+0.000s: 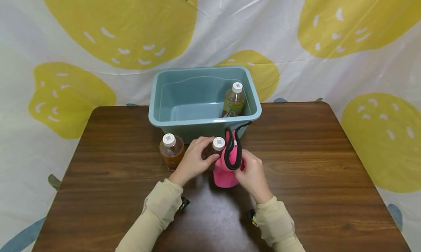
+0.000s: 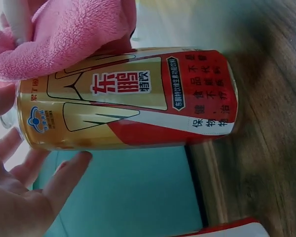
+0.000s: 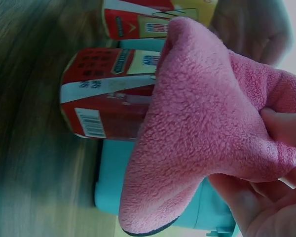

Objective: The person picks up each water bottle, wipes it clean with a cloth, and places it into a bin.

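A drink bottle with a white cap and a gold and red label stands upright on the table before the bin. My left hand holds it near the top, thumb on the near side and fingers behind. Bunched in my right hand is a pink fluffy cloth with black edging, pinched between thumb and fingers. The cloth lies against the bottle's right side and hides part of it in the right wrist view. Left of my left hand stands a second similar bottle, its cap white.
A blue-green plastic bin stands at the back of the brown wooden table. Inside it, at the right end, is another white-capped bottle. A white curtain with yellow fruit shapes hangs behind the table.
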### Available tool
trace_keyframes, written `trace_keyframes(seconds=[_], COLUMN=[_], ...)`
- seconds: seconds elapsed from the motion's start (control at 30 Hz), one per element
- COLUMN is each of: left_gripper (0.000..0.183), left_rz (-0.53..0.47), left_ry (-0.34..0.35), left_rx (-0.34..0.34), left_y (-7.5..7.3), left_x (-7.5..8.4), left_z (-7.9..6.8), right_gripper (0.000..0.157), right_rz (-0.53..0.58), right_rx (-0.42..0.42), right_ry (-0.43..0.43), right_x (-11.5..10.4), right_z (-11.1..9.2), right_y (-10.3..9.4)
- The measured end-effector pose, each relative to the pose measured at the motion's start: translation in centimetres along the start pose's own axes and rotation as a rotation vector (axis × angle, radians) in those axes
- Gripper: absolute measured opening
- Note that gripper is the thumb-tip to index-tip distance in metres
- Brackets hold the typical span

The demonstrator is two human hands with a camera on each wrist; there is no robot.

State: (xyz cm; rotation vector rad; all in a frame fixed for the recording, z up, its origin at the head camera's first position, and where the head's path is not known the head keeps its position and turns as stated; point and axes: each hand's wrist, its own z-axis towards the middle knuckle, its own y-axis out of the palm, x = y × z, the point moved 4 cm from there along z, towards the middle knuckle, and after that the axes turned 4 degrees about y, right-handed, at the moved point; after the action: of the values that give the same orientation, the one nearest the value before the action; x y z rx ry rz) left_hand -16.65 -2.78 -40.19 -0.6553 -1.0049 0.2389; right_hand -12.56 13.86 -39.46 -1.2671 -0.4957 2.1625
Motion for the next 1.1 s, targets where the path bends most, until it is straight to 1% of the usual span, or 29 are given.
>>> trace_keyframes(seconds=[0.17,0.27,0.33,0.47,0.53,0.67,0.77,0.9,1.0,1.1], left_gripper=[0.043,0.043,0.043,0.042,0.042,0.042,0.042,0.042,0.043,0.042], left_rz=[-0.012,-0.015,-0.016,0.004,0.02,0.045,0.043,0.0,-0.029,-0.04], left_ry=[-0.021,-0.024,-0.023,-0.027,-0.024,-0.018,-0.011,-0.028,-0.047,-0.045], left_rx=[-0.011,-0.018,-0.025,-0.025,-0.012,0.015,0.02,0.01,0.007,0.013], left_y=[0.0,0.1,0.1,-0.2,-0.4,-0.8,-0.8,-0.5,-0.3,-0.3], left_x=[0.0,0.1,0.2,0.2,0.1,-0.1,-0.3,-0.4,-0.4,-0.3], left_z=[0.1,0.4,0.4,0.3,0.2,-0.1,-0.1,0.0,0.1,0.2], right_gripper=[0.018,0.018,0.018,0.02,0.02,0.021,0.019,0.015,0.015,0.014], right_rz=[-0.021,-0.025,-0.033,-0.039,-0.037,-0.028,-0.033,-0.032,-0.016,-0.001], right_rx=[0.021,0.02,0.002,-0.071,-0.099,-0.133,-0.128,-0.084,-0.027,0.029], right_ry=[-0.018,0.019,0.065,0.156,0.183,0.203,0.19,0.158,0.107,0.053], right_x=[0.2,1.0,1.8,3.4,3.9,4.5,4.9,5.0,4.4,3.2], right_z=[-0.3,-0.8,-1.3,-2.4,-2.7,-2.8,-2.9,-3.1,-3.0,-2.2], right_y=[0.4,0.9,1.5,3.1,3.9,4.9,5.2,4.8,4.1,3.0])
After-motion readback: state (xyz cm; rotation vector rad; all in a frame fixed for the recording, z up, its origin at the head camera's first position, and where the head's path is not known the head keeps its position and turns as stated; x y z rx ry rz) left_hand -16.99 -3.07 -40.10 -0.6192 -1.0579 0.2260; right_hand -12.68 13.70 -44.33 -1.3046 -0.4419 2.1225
